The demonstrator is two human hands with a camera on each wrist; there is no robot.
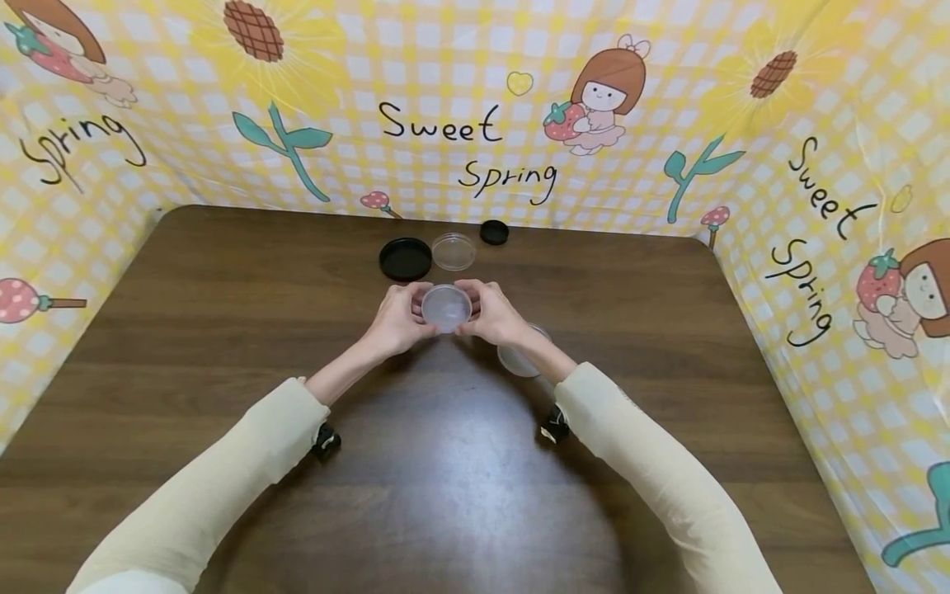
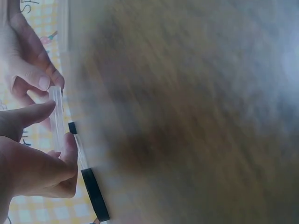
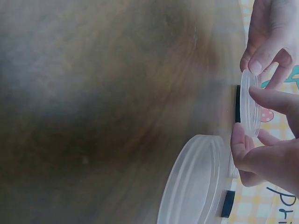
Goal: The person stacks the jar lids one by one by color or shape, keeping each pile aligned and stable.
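Both hands hold a clear round petri dish (image 1: 446, 308) between them, above the middle of the table. My left hand (image 1: 399, 320) grips its left edge with thumb and fingers. On the opposite edge, my right hand (image 1: 492, 315) pinches it the same way. Seen side-on in the right wrist view, the held petri dish (image 3: 251, 103) is thin and stands on edge in that picture. A larger clear round dish (image 3: 189, 186) lies on the table by the right forearm, which partly covers it in the head view.
Behind the hands stand a wide black round dish or lid (image 1: 405, 259), another clear round dish (image 1: 453, 252) and a small black round piece (image 1: 494, 233). The brown wooden table (image 1: 223, 330) meets a yellow checked cloth (image 1: 445, 74) at the back and sides.
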